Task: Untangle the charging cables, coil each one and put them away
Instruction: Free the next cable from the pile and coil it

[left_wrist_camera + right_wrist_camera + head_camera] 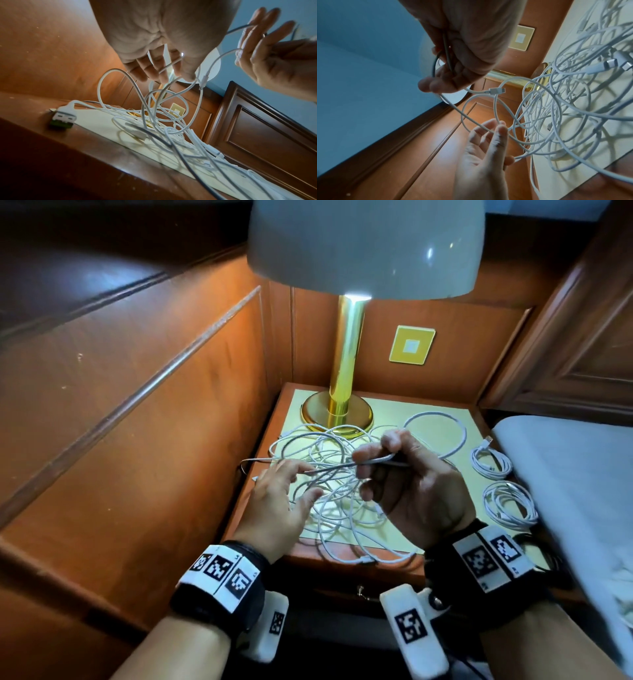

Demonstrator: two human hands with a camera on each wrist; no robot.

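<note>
A tangle of white charging cables [329,474] lies on the nightstand's pale top [442,412]. My right hand [370,463] is raised over it and grips a few gathered strands in curled fingers [447,75]. My left hand [301,477] is lower and to the left, its fingers nearly straight, and its fingertips [500,125] pinch one white strand that runs across to the right hand. A small connector [496,90] hangs between the hands. A USB plug [63,116] lies at the nightstand's left edge.
Two coiled white cables [491,463] [508,503] lie at the nightstand's right side, with a loose loop [462,436] behind them. A brass lamp [337,412] stands at the back. Wood panelling is on the left, a bed [582,474] on the right, and a drawer handle [363,594] below.
</note>
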